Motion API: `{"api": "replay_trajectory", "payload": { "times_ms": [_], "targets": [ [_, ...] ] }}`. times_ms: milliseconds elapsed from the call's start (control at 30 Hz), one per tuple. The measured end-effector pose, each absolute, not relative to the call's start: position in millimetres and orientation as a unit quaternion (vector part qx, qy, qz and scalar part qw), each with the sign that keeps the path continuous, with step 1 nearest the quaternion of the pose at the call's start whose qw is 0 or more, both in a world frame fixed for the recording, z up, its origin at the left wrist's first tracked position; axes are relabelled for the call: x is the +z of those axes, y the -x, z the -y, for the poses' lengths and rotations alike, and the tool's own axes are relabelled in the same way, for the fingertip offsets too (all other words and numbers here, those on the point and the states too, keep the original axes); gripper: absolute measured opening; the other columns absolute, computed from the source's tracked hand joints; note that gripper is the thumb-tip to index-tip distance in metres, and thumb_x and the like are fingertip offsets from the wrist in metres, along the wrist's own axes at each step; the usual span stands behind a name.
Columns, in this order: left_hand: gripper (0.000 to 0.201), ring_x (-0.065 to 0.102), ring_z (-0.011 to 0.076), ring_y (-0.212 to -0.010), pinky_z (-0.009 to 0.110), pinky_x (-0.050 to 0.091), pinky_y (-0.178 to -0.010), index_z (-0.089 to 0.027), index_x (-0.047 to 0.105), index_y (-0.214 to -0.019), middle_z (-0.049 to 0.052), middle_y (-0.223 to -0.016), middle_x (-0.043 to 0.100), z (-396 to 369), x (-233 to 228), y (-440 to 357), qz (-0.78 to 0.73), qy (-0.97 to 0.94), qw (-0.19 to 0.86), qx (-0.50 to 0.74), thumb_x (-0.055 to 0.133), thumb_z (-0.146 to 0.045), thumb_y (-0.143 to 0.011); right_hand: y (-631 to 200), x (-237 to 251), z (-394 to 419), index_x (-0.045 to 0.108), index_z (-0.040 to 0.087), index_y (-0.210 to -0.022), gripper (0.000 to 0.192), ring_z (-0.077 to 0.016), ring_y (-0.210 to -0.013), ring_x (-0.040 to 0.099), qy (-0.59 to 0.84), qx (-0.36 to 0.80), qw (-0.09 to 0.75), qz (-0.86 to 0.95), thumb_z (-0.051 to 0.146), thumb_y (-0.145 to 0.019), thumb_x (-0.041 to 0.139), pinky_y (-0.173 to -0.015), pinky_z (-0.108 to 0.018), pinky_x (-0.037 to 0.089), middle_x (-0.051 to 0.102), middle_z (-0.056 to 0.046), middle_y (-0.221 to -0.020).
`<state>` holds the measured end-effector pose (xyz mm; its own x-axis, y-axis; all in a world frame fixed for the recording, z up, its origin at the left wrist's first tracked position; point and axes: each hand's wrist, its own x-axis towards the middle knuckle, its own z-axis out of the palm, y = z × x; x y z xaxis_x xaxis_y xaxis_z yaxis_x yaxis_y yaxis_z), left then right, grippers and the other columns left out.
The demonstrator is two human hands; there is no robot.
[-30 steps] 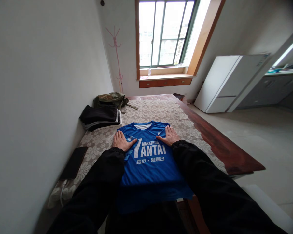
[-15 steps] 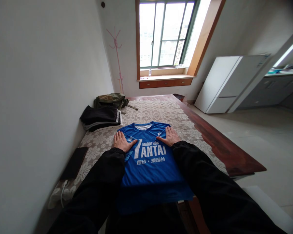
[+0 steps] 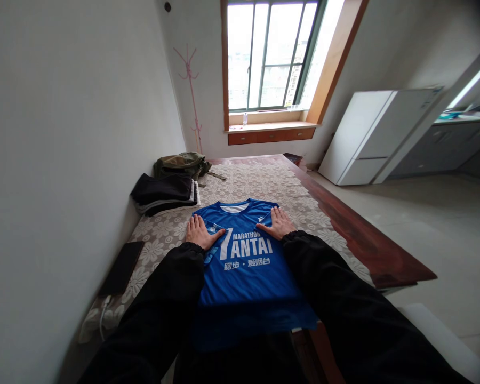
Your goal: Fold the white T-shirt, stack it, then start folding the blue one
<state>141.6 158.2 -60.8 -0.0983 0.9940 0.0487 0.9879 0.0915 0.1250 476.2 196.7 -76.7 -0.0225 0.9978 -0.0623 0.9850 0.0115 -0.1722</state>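
Note:
A blue T-shirt point(image 3: 246, 272) with white lettering lies flat, front up, on a table covered by a lace flower-pattern cloth point(image 3: 260, 184). Its sleeves are folded in. My left hand point(image 3: 199, 231) rests palm down on the shirt's left shoulder, fingers spread. On the right shoulder, my right hand point(image 3: 277, 223) presses flat in the same way. Neither hand holds anything. Both arms wear black sleeves that cover the shirt's sides.
A stack of folded dark clothes point(image 3: 164, 193) and an olive garment point(image 3: 180, 162) lie at the table's far left by the wall. A black phone point(image 3: 122, 266) and a white cable lie near left. The bare wooden table edge point(image 3: 364, 242) runs along the right. A white fridge point(image 3: 368, 136) stands beyond.

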Motion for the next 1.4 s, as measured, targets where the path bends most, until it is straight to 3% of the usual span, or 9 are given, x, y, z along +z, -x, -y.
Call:
{"api": "replay_trajectory", "payload": {
  "times_ms": [1400],
  "targets": [
    [0.128,0.012,0.0372,-0.162,0.046,0.012,-0.130,0.005,0.019,-0.163,0.027,-0.172,0.018,-159.4,-63.3,-140.7,-0.735,-0.675,0.030,0.064,0.023,-0.094,-0.082,-474.1,-74.3,-194.6,0.013,-0.003,-0.165,0.128,-0.0299,-0.162,0.000,0.700,0.080,0.032,0.709,0.094,-0.083,0.022,-0.129,-0.037,-0.003,0.006,-0.021,-0.175]
  ]
}}
